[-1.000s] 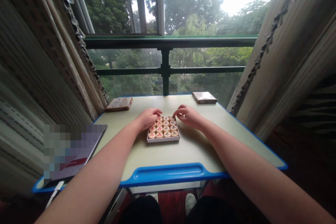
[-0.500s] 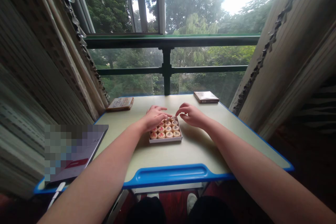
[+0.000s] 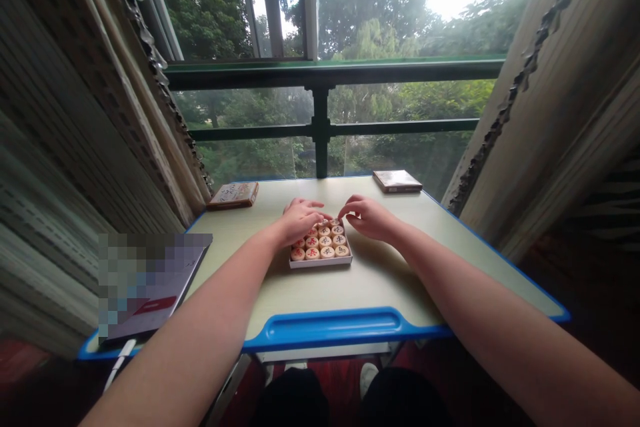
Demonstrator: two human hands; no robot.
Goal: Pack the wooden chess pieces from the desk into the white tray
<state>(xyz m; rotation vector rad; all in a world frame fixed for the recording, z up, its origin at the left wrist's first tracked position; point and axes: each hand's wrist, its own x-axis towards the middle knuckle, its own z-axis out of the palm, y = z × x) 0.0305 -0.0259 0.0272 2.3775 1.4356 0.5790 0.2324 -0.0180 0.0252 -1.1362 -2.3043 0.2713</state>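
A shallow white box [image 3: 320, 265] stands on the table, packed with rows of round Chinese chess pieces [image 3: 327, 252], some marked in red and some in black. My left hand [image 3: 301, 220] lies over the box's far left part, fingers stretched to the right and fingertips near the far row. It hides several pieces there. At the far right corner, my right hand [image 3: 369, 217] is bent at the fingers, its index fingertip at a far-row piece [image 3: 337, 222]. Thumb and index look apart, with no lifted piece between them.
A brown flat box [image 3: 233, 195] lies at the far left of the table and another flat box [image 3: 398, 181] at the far right. A partly blurred laptop [image 3: 175, 287] with a white cable [image 3: 120, 363] is at the left edge. A blue tray [image 3: 333, 325] edges the front.
The whole view has shifted slightly. Both hands stay over the far part of the box, with only small finger movement.
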